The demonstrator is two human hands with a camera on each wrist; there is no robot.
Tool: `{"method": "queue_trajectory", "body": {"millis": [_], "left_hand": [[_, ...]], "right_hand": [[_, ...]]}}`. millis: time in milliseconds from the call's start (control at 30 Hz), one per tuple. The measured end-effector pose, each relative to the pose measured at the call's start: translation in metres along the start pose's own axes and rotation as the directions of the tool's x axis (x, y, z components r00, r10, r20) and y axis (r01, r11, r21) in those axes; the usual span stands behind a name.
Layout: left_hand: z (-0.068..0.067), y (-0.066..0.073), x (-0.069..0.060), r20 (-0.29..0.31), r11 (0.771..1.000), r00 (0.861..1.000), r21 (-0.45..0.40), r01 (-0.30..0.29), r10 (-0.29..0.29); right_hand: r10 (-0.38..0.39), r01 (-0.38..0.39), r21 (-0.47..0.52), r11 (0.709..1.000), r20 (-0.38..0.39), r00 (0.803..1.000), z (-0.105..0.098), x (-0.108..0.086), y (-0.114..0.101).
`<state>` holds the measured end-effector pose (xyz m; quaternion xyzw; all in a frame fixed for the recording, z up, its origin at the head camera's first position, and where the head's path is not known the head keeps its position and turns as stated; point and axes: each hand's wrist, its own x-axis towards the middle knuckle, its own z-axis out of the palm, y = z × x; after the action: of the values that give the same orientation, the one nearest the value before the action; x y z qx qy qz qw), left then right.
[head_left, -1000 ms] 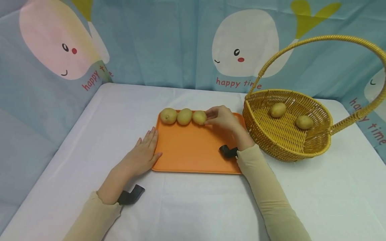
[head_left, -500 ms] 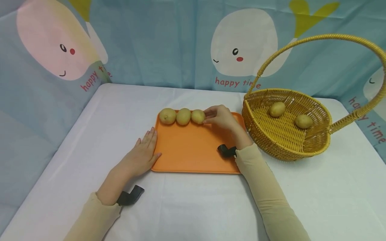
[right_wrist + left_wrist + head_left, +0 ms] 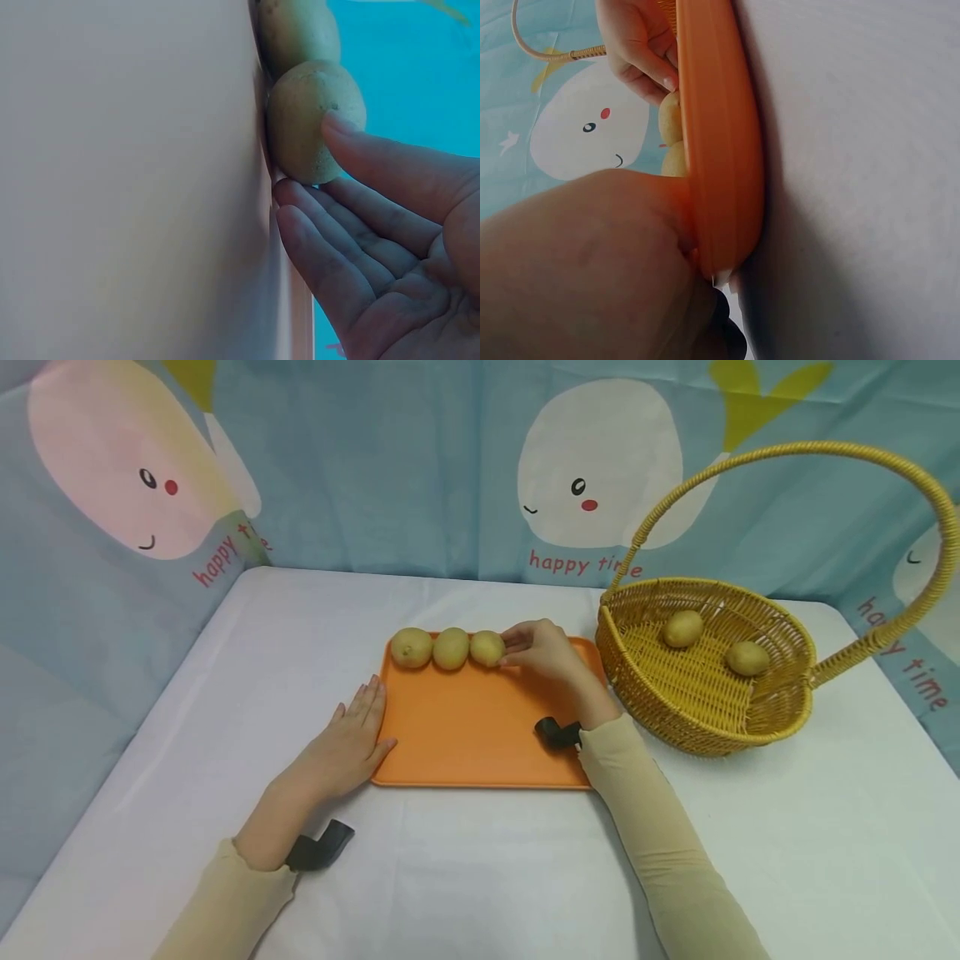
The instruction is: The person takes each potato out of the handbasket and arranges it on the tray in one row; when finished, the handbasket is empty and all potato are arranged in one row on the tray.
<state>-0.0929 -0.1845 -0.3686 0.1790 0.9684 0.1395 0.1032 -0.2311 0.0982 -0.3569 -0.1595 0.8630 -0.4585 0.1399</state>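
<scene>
Three potatoes lie side by side along the back edge of an orange tray (image 3: pixel 465 735): a left one (image 3: pixel 412 648), a middle one (image 3: pixel 451 648) and a right one (image 3: pixel 487 648). My right hand (image 3: pixel 551 652) pinches the right end of the right potato. In the right wrist view the thumb lies on that potato (image 3: pixel 307 135), with fingertips against its end. My left hand (image 3: pixel 348 739) rests flat at the tray's left edge, fingers straight and thumb on the rim. The left wrist view shows this hand (image 3: pixel 592 262) against the tray's outer wall (image 3: pixel 724 135).
A yellow wicker basket (image 3: pixel 675 727) with a tall arched handle stands right of the tray, close to its right edge. Inside lie two potatoes, one further back (image 3: pixel 683 629) and one to the right (image 3: pixel 747 658). A printed blue curtain (image 3: pixel 375 468) hangs behind the white table (image 3: pixel 465 868).
</scene>
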Motion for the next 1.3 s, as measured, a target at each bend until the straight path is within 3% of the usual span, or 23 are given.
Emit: {"method": "queue_trajectory", "body": {"millis": [433,600,800,1300], "left_hand": [[-0.001,-0.001,0.001,0.003,1.000,1.000,-0.010,-0.006,0.006],[0.000,-0.002,0.000,-0.007,1.000,1.000,-0.017,-0.017,0.017],[0.001,-0.003,0.001,0.002,0.999,1.000,-0.030,-0.016,0.016],[0.001,-0.002,0.001,-0.020,0.999,1.000,-0.025,-0.024,0.023]], "right_hand": [[-0.011,0.011,0.017,1.000,-0.007,1.000,0.001,0.002,0.000],[0.002,0.004,0.102,0.995,-0.058,0.998,-0.007,-0.002,-0.002],[-0.029,0.052,0.224,0.973,-0.107,0.994,-0.028,-0.016,-0.010],[0.028,0.027,0.227,0.974,-0.236,0.971,-0.089,-0.054,-0.018]]}}
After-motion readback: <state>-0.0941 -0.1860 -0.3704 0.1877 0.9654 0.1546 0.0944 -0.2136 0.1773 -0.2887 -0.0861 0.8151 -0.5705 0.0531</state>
